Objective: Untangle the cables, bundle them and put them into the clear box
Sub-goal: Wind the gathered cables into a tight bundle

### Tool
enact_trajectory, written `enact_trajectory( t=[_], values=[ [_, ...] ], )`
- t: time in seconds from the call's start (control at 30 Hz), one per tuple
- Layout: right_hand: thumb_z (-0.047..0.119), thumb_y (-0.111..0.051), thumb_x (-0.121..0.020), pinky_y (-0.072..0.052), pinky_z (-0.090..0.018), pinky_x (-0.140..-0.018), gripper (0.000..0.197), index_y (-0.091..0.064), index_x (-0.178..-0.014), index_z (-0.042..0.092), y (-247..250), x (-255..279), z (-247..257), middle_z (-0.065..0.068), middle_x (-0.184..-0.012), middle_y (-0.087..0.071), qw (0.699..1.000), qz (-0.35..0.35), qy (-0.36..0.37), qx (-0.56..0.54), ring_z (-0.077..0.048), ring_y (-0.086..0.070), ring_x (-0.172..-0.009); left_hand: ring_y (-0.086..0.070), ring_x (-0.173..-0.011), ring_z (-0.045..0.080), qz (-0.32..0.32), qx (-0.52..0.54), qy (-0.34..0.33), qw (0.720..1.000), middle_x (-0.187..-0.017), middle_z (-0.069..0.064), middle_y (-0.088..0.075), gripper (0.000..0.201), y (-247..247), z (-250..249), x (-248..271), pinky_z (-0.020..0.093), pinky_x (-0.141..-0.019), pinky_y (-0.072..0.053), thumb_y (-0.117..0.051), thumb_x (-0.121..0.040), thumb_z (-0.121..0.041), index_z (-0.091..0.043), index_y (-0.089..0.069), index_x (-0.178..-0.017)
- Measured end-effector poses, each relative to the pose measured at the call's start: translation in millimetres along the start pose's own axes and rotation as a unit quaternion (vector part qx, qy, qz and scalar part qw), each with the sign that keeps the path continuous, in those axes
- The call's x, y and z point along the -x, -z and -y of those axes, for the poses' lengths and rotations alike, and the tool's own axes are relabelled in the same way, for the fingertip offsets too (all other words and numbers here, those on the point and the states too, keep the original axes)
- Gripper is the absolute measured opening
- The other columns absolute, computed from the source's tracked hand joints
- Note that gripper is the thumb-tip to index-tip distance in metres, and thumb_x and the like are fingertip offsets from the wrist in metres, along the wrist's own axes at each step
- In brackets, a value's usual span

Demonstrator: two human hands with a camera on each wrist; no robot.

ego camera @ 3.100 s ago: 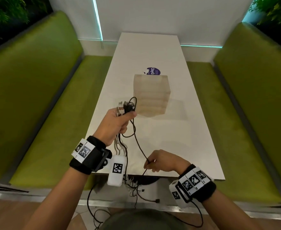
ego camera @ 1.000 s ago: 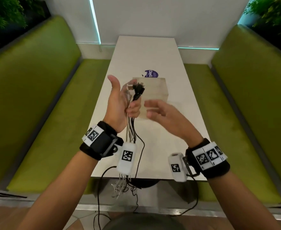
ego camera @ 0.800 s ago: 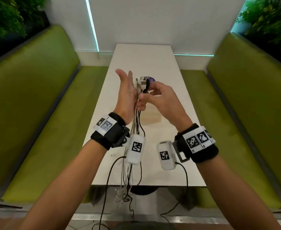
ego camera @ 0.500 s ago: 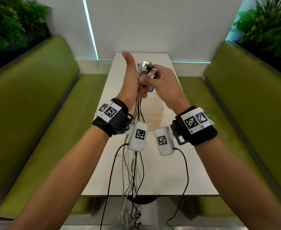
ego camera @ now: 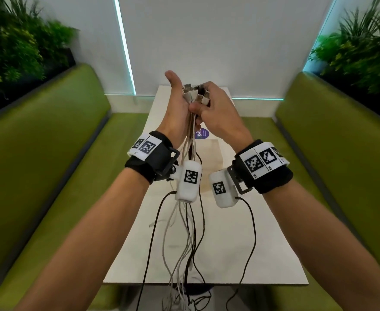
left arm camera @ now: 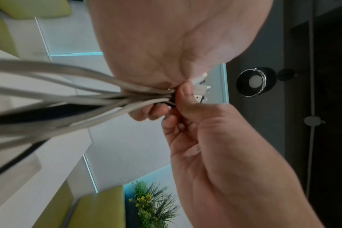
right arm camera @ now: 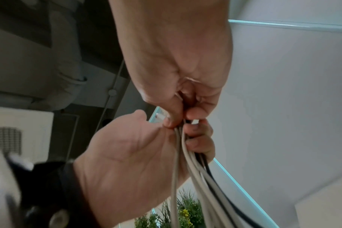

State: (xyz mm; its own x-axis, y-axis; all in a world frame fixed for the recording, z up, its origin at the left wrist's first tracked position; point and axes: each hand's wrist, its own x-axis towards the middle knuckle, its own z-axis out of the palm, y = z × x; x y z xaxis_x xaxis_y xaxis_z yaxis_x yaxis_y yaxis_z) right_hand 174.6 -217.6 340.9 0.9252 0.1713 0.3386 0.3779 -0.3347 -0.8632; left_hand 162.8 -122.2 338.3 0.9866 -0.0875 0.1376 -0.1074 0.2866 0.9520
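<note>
Cables [ego camera: 190, 140] gripped by left hand [ego camera: 177, 108], right hand [ego camera: 216, 111] pinching plug ends [ego camera: 195, 95], clear box [ego camera: 209, 167] largely hidden behind wrists

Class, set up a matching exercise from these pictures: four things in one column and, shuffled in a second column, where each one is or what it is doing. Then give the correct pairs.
Things
1. cables
2. left hand
3. right hand
4. clear box

States or places
A. stands on the white table, beneath the raised hands
B. pinches at the plug ends on top of the bunch
C. hang down past the table's near edge
D. holds the bunch just below the plugs, thumb up

Pairs: 1-C, 2-D, 3-B, 4-A
</note>
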Motion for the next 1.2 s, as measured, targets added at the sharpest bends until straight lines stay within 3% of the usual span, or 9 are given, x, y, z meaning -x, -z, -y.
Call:
enact_trajectory(
  t=[0.3,0.47,0.53,0.67,0.8,0.9,1.0,1.1,1.2],
  values=[
    [0.003,-0.052,-0.092,-0.044,-0.021,-0.044,0.014,-0.050,-0.105,0.008,2,-5,0,-0.001,-0.079,-0.059,0.999,0.016,-0.014,-0.030,0.000,-0.051,-0.043,-0.042,-0.080,0.027,0.032,-0.069,-0.006,0.997,-0.098,0.013,-0.056,0.083,1,-6,3,0.029,-0.056,-0.037,0.007,-0.091,-0.064,-0.050,-0.070,-0.062],
    [0.004,-0.055,-0.092,-0.046,-0.018,-0.049,0.011,-0.056,-0.102,0.009,9,-10,1,0.001,-0.081,-0.061,0.994,-0.011,-0.038,-0.106,-0.003,-0.059,-0.058,-0.063,-0.081,0.023,0.053,-0.132,-0.010,0.990,-0.093,0.005,-0.064,0.060,25,22,-3,0.036,-0.071,-0.054,-0.026,-0.096,-0.058,-0.016,-0.051,-0.130],
    [0.006,-0.058,-0.090,-0.042,-0.019,-0.052,0.012,-0.057,-0.087,0.017,16,-17,1,0.006,-0.070,-0.055,0.995,-0.027,-0.028,-0.091,-0.005,-0.050,-0.058,-0.066,-0.074,0.020,0.077,-0.178,-0.007,0.981,-0.079,0.003,-0.064,0.047,29,32,2,0.036,-0.074,-0.055,-0.033,-0.101,-0.044,-0.006,-0.051,-0.122],
    [0.008,-0.060,-0.090,-0.045,-0.025,-0.057,0.004,-0.056,-0.091,0.010,27,-23,0,0.001,-0.070,-0.051,0.993,0.039,-0.041,-0.103,-0.011,-0.047,-0.059,-0.029,-0.042,0.006,0.047,-0.146,-0.020,0.988,-0.048,-0.013,-0.033,0.036,27,33,7,0.020,-0.043,-0.030,-0.034,-0.104,-0.032,-0.012,-0.052,-0.080],
    [0.022,-0.077,-0.077,-0.047,-0.047,-0.099,0.098,-0.010,-0.148,0.016,51,-21,0,-0.008,-0.128,-0.045,0.991,0.070,-0.073,0.084,-0.025,-0.052,-0.109,-0.019,-0.041,0.006,0.038,-0.170,-0.017,0.985,-0.045,-0.015,-0.028,0.040,35,25,7,0.019,-0.040,-0.019,-0.034,-0.104,-0.033,-0.014,-0.051,-0.072],
    [0.035,-0.082,-0.067,-0.013,-0.055,-0.116,0.114,-0.004,-0.150,0.036,58,-18,9,-0.008,-0.160,-0.001,0.903,0.125,0.105,0.398,-0.033,-0.003,-0.146,-0.017,-0.043,0.009,0.073,-0.200,-0.006,0.977,-0.048,-0.011,-0.026,0.041,44,17,9,0.021,-0.041,-0.017,-0.037,-0.103,-0.036,-0.015,-0.051,-0.070],
    [0.035,-0.067,-0.083,0.000,-0.057,-0.115,0.064,-0.040,-0.141,0.029,41,-13,18,-0.002,-0.159,-0.012,0.797,0.216,0.193,0.529,-0.027,0.005,-0.147,-0.016,-0.042,0.008,0.133,-0.207,0.005,0.969,-0.048,-0.011,-0.026,0.041,49,9,12,0.020,-0.040,-0.017,-0.036,-0.103,-0.033,-0.014,-0.050,-0.070],
    [0.023,-0.051,-0.096,-0.030,-0.039,-0.105,0.017,-0.057,-0.110,0.015,42,-9,24,0.009,-0.108,-0.064,0.853,0.297,0.146,0.404,0.003,-0.055,-0.106,-0.015,-0.042,0.006,0.166,-0.178,0.014,0.970,-0.049,-0.012,-0.024,0.040,54,2,19,0.019,-0.040,-0.016,-0.035,-0.103,-0.033,-0.014,-0.049,-0.071],
    [0.018,-0.047,-0.096,-0.042,-0.021,-0.063,0.011,-0.058,-0.096,0.015,48,-9,35,0.013,-0.069,-0.057,0.862,0.300,0.121,0.391,-0.002,-0.053,-0.059,-0.018,-0.042,0.007,0.154,-0.145,0.008,0.977,-0.051,-0.010,-0.025,0.041,57,3,26,0.018,-0.040,-0.020,-0.034,-0.102,-0.036,-0.012,-0.054,-0.076]
  ],
)
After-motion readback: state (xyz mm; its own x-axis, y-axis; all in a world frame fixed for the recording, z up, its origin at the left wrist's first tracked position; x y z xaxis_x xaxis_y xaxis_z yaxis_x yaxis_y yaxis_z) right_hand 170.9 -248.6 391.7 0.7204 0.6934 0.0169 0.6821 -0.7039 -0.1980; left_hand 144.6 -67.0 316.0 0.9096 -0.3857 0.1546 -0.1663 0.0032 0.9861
